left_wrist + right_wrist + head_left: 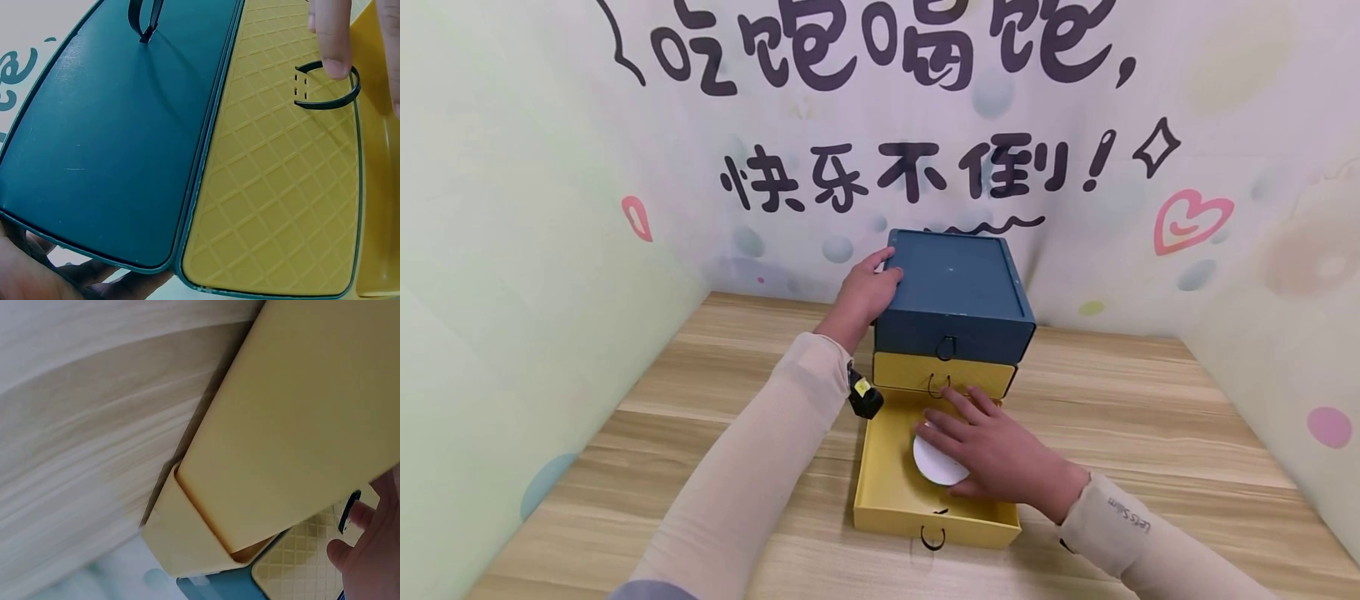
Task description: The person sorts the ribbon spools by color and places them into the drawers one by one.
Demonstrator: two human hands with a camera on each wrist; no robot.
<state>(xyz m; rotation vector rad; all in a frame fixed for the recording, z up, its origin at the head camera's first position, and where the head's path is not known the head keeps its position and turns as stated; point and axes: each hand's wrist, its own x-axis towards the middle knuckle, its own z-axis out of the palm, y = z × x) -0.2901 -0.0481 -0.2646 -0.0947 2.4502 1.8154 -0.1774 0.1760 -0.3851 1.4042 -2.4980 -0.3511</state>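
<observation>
A stacked drawer cabinet has a blue top drawer [955, 333], a yellow middle drawer [910, 369] and an open yellow bottom drawer [880, 467]. My left hand [868, 292] rests against the blue section's left side, thumb and a finger reaching over its top edge; other fingers lie along the side in the left wrist view. Inside the bottom drawer is a white round piece [934, 467], partly covered by my right hand [992, 446]. The right hand's fingers are spread over it; one fingertip is beside the middle drawer's black loop handle [328, 105]. Whether they touch the white piece I cannot tell.
The cabinet stands on a wood-grain table [760, 367] close to a printed back wall [820, 267]. The bottom drawer juts toward the viewer, with a black loop handle [932, 543] on its front. A black device [865, 400] is strapped at my left wrist.
</observation>
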